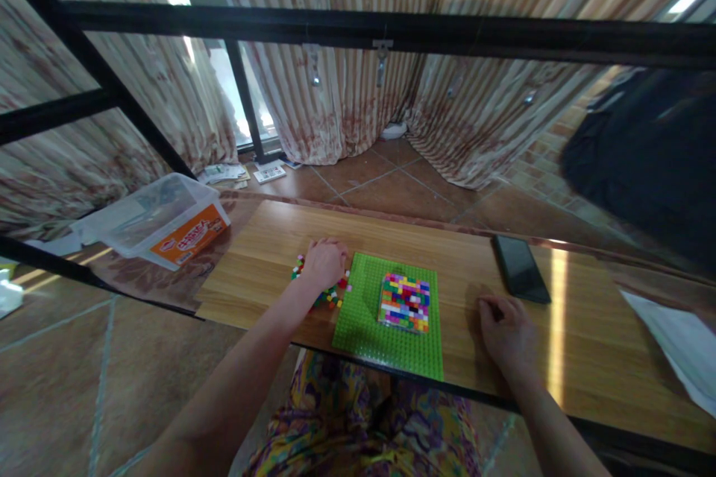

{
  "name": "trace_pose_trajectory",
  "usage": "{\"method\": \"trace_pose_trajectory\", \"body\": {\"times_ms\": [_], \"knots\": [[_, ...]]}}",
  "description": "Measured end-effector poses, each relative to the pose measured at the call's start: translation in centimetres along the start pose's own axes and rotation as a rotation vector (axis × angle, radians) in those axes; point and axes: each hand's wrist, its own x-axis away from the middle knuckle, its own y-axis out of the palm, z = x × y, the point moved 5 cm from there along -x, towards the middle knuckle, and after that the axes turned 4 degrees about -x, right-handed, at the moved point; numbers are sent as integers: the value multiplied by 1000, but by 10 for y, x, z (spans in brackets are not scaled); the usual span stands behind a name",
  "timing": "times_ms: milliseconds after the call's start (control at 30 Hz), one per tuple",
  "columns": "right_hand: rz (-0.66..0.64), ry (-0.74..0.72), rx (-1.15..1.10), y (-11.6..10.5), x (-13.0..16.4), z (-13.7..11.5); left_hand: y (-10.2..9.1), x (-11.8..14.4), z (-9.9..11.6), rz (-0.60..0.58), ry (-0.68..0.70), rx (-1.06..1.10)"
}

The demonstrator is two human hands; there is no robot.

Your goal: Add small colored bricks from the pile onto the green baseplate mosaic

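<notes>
A green studded baseplate [359, 305] lies on the wooden table, bearing a square block of multicoloured toy bricks [405, 303] stacked close together. Left of the plate is a pile of small loose bricks [334, 297] in many colours. My left hand [325, 264] is over this pile, back upward, covering part of it. Its fingers bend down and the tips are hidden, so I cannot see whether a brick is between them. On the bare wood right of the plate rests my right hand [508, 329], its fingers curled in, with nothing visible in them.
A dark phone [521, 268] lies beyond my right hand. White paper [674, 339] is at the table's right end. A clear plastic bin [168, 216] with an orange label stands at the left. A black metal bar [358, 28] crosses above the table's far side.
</notes>
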Motion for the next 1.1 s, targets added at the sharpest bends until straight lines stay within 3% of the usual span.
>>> {"method": "trace_pose_trajectory", "body": {"times_ms": [200,400,600,867,1100], "knots": [[16,-9,-10,0,0,1,-8,21,-10,-54,99,55],[16,-2,-14,-1,0,0,-18,52,-18,31,81,184],[20,-10,-1,-1,1,0,-11,85,-8,67,85,231],[16,2,11,-2,0,0,-4,90,10,139,33,197],[13,-17,-18,-3,0,-5,-5,96,3,185,33,182]]}}
